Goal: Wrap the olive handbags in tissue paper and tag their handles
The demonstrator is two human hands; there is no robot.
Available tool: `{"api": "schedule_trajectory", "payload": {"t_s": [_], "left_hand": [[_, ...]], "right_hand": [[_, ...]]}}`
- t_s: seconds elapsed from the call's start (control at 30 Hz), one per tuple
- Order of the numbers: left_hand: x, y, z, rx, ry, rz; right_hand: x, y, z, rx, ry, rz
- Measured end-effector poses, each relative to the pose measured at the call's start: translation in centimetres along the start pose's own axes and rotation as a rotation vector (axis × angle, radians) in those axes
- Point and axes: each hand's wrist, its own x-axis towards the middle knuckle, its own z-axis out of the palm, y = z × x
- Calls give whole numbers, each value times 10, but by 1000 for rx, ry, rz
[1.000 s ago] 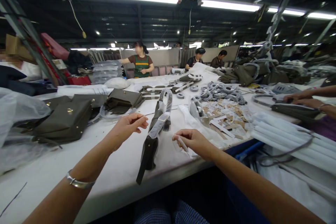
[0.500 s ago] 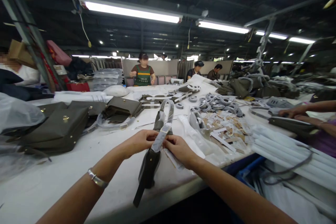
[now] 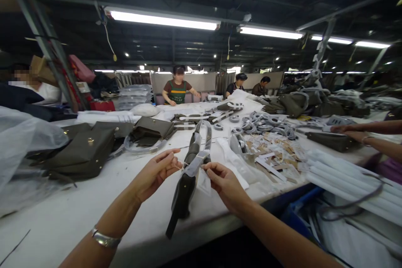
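Left hand (image 3: 159, 171): thumb and fingertips closed on a thin cord (image 3: 181, 166) at the left side of the wrapped strap (image 3: 196, 164). Right hand (image 3: 225, 182): thumb and forefinger pinched together just right of the strap; what is between them, too small to tell. Clear sleeve (image 3: 204, 183) hangs between hand and bag.

Bag (image 3: 184, 194) dark olive, narrow side up, at near middle of white table (image 3: 138, 213), strap looping toward far side. More bags (image 3: 84, 150) left; grey rings (image 3: 264, 123) and paper scraps (image 3: 276, 155) right. Co-worker's hands (image 3: 351, 132) on another bag, far right.
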Motion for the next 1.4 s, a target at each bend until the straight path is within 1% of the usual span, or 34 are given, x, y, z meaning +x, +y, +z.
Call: {"api": "schedule_trajectory", "payload": {"t_s": [0.1,0.17,0.23,0.3,0.4,0.5,0.57,0.7,0.77,0.87,0.97,1.1,1.17,1.27,1.33,1.4], "left_hand": [[-7,-3,7,-21,15,32],[-9,-5,12,41,-18,44],[-9,-6,15,120,-69,75],[-7,-7,17,194,-98,116],[-5,-6,17,270,-88,156],[-4,-4,17,282,-51,182],[-4,-2,18,237,-20,208],[-5,-1,24,153,6,255],[-6,1,29,197,-2,275],[-8,5,37,388,12,303],[-10,12,42,690,39,392],[-17,19,45,1106,70,521],[-22,22,46,1242,52,538],[-29,27,48,1335,16,477],[-31,31,48,1332,-1,423],[-31,35,48,1303,-19,372]], "right_hand": [[-11,-2,6,92,-43,-16],[-14,-4,11,49,-70,-61],[-14,-6,14,-108,-84,-164],[-11,-8,17,-308,-53,-298],[-5,-14,20,-519,15,-426],[2,-23,22,-700,24,-525],[5,-28,23,-786,29,-567],[12,-36,25,-857,19,-598],[12,-40,27,-908,-30,-633],[10,-47,32,-1020,-124,-666],[8,-51,35,-1131,-164,-658],[12,-51,32,-1097,-217,-611],[15,-49,28,-1046,-261,-594],[20,-48,23,-965,-340,-541],[24,-51,22,-859,-406,-406],[28,-55,23,-655,-517,-173]]}}
